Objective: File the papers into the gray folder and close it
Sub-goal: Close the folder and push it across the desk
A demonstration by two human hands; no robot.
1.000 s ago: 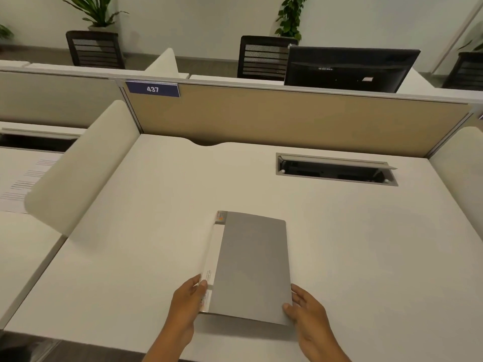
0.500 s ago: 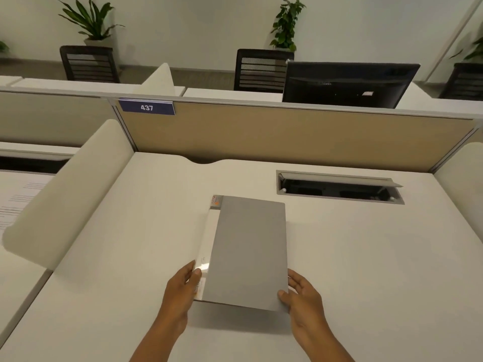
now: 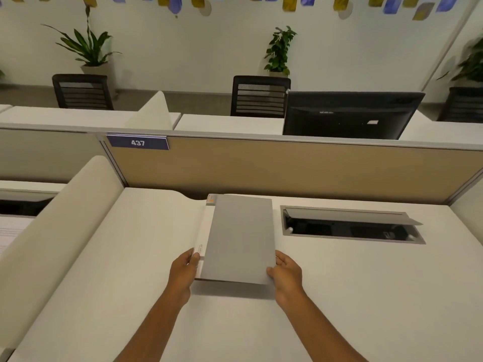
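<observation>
The gray folder (image 3: 241, 239) is closed and held slightly above the white desk (image 3: 366, 296), its near end raised and casting a shadow below. A white spine strip with a small orange label runs along its left edge. My left hand (image 3: 184, 273) grips the near left corner at the spine. My right hand (image 3: 286, 274) grips the near right corner. No loose papers show outside the folder.
A cable tray with its lid open (image 3: 350, 227) is sunk into the desk to the right of the folder. A tan partition (image 3: 287, 168) with a "437" tag stands behind. A curved white divider (image 3: 57, 226) borders the left side. A black monitor (image 3: 350, 114) stands beyond the partition.
Both hands have pushed the closed folder farther away across the desk toward the partition, and my head has tilted up, showing more of the room.
</observation>
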